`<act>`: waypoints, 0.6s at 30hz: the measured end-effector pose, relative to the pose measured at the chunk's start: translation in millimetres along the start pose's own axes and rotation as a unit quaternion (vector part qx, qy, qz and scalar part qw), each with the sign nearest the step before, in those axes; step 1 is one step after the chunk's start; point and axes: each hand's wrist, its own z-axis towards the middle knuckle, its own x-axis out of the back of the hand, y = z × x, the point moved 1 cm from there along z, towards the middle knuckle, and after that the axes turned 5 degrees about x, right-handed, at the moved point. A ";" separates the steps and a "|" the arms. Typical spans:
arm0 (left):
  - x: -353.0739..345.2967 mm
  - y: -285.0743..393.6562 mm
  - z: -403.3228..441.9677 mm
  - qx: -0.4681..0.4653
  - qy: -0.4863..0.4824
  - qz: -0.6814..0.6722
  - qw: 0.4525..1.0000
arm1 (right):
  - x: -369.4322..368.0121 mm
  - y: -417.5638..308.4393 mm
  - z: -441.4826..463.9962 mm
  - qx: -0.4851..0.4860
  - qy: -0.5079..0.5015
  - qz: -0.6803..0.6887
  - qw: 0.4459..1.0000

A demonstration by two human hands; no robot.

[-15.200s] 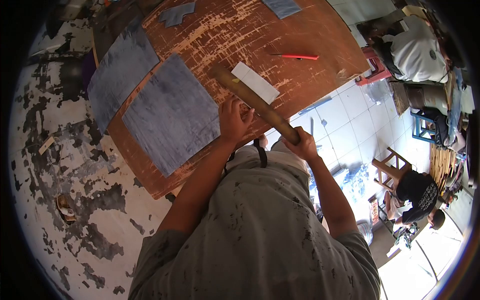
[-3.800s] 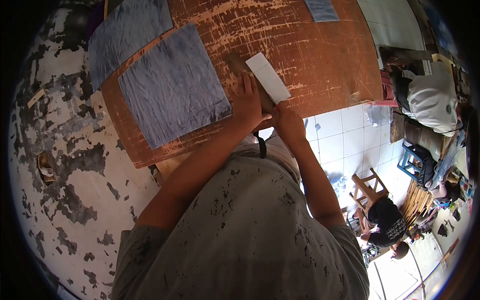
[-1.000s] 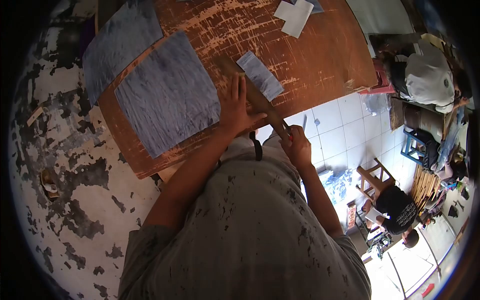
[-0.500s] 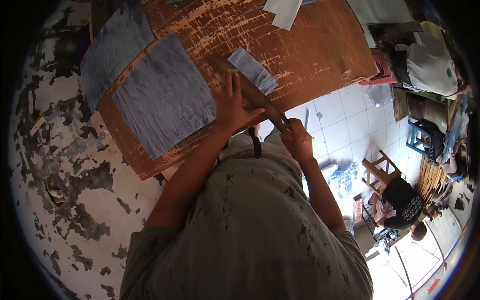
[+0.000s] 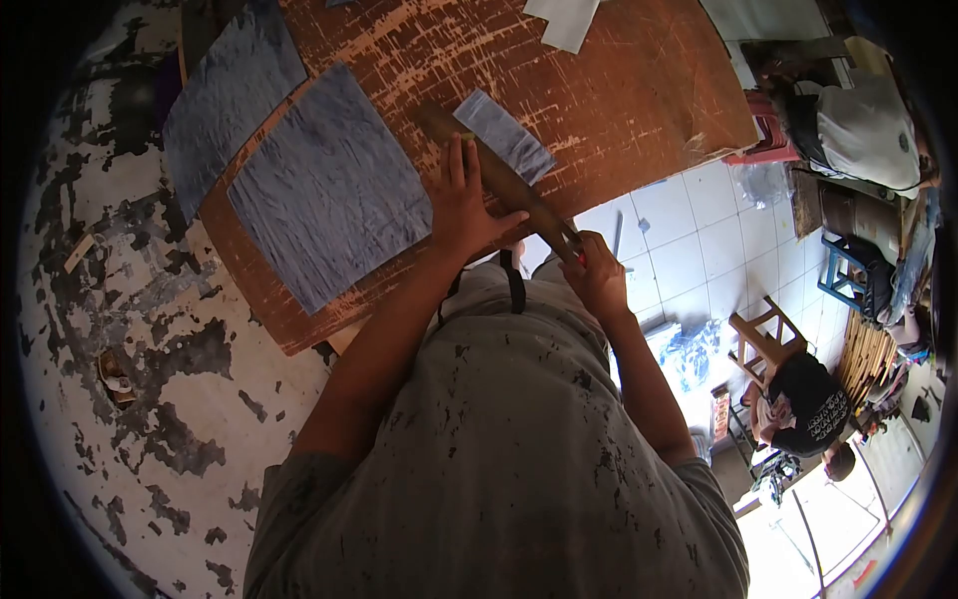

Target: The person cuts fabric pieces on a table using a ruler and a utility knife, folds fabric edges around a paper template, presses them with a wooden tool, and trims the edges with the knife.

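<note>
A long brown flat strip, like a wooden straightedge, lies slantwise on the worn table, its lower end jutting past the edge. My left hand presses on the strip with fingers stretched and thumb spread. At that lower end, my right hand is closed around a small cutter with a red part; most of it is hidden by the fingers. A narrow piece of grey-blue streaked sheet lies along the strip's right side. Left of my left hand is a large grey-blue sheet.
Another grey-blue sheet lies at the table's far left, and pale pieces at the top. Two other people sit at the right, one in a white shirt, one in a black shirt. A wooden stool stands on the tiled floor.
My right hand has barely moved at the strip's lower end. The left hand stays put on the strip, and the view has shifted slightly.
</note>
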 end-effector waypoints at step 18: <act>16.0 25.9 8.9 0.048 -0.066 0.049 0.995 | 0.2 -44.2 104.0 -0.057 -0.083 0.056 0.993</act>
